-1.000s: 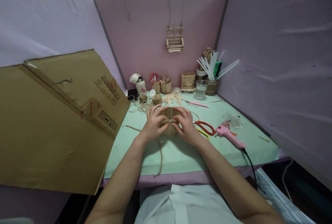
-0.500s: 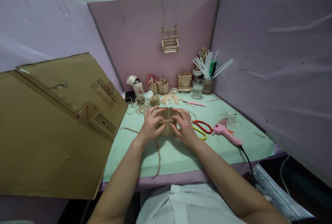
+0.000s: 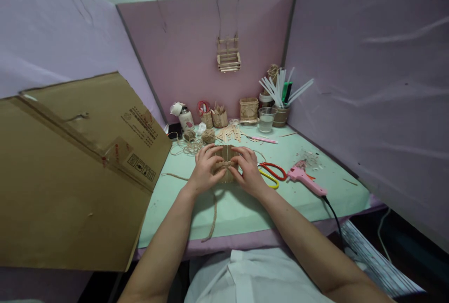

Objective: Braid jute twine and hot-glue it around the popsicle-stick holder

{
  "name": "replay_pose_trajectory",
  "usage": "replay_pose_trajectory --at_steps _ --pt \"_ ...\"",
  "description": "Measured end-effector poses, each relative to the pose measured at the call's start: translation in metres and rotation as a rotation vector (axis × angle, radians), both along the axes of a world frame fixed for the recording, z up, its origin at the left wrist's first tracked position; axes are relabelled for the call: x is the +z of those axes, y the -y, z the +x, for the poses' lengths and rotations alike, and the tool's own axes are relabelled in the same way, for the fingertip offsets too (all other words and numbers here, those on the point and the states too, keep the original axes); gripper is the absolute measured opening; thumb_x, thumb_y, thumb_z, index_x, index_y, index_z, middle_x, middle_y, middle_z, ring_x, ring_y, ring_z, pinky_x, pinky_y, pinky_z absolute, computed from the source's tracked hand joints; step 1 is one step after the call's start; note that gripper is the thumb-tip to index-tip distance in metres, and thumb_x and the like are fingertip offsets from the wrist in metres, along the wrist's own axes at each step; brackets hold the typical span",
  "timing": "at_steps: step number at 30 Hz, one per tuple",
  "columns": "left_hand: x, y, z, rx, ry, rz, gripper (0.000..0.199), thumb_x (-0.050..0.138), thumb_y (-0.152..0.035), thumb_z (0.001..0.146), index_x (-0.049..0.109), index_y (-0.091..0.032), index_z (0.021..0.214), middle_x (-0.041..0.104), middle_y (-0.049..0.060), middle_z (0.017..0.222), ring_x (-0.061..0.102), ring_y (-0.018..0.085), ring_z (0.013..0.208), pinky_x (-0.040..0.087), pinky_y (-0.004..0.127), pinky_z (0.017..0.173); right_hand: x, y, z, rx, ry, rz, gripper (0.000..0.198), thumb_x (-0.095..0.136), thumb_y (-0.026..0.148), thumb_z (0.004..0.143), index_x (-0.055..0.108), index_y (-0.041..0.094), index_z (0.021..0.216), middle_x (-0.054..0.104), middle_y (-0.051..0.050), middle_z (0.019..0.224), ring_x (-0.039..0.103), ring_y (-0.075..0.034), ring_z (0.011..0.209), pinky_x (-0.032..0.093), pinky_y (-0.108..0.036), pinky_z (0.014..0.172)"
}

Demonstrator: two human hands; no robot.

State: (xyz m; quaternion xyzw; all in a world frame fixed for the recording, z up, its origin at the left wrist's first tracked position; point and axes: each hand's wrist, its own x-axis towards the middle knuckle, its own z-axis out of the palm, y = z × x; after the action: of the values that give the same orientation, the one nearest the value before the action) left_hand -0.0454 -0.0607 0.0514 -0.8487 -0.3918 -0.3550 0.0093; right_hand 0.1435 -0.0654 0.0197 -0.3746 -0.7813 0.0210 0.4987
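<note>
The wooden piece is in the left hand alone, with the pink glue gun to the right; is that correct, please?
No: the head view shows the wooden piece in the left hand and right hand, with the glue gun to the right.

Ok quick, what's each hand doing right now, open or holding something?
Left hand: closed on the left side of a small brown container.
Right hand: closed on the same container's right side.
</note>
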Motion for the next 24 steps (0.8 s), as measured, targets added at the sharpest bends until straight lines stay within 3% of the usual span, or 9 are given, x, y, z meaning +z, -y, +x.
replay_pose_trajectory --at_steps 11,18,24 --pt "-0.003 -0.004 0.000 -0.046 0.025 -0.001 0.007 0.063 -0.024 0.083 0.069 -0.023 0.086 0.057 0.005 0.136 0.036 0.027 0.136 0.032 0.054 0.112 0.000 0.000 0.000 0.015 0.007 0.020 0.004 0.055 0.025 0.090 0.056 0.023 0.094 0.053 -0.010 0.132 0.042 -0.028 0.125 0.036 -0.052 0.105" --pt "-0.003 -0.003 0.000 -0.012 0.041 -0.015 0.008 0.064 -0.022 0.079 0.067 -0.022 0.086 0.057 0.006 0.135 0.037 0.029 0.135 0.032 0.056 0.111 0.002 -0.001 0.010 0.037 0.002 0.010 0.020 0.058 0.023 0.086 0.056 0.024 0.105 0.049 -0.011 0.136 0.040 -0.029 0.128 0.036 -0.051 0.106" --pt "-0.003 -0.005 0.000 -0.038 0.070 -0.017 0.005 0.064 -0.022 0.081 0.067 -0.021 0.083 0.057 0.007 0.135 0.037 0.028 0.135 0.032 0.054 0.111 0.001 -0.004 0.012 0.049 -0.003 0.026 0.015 0.057 0.022 0.087 0.057 0.024 0.102 0.051 -0.011 0.134 0.042 -0.028 0.127 0.038 -0.050 0.105"
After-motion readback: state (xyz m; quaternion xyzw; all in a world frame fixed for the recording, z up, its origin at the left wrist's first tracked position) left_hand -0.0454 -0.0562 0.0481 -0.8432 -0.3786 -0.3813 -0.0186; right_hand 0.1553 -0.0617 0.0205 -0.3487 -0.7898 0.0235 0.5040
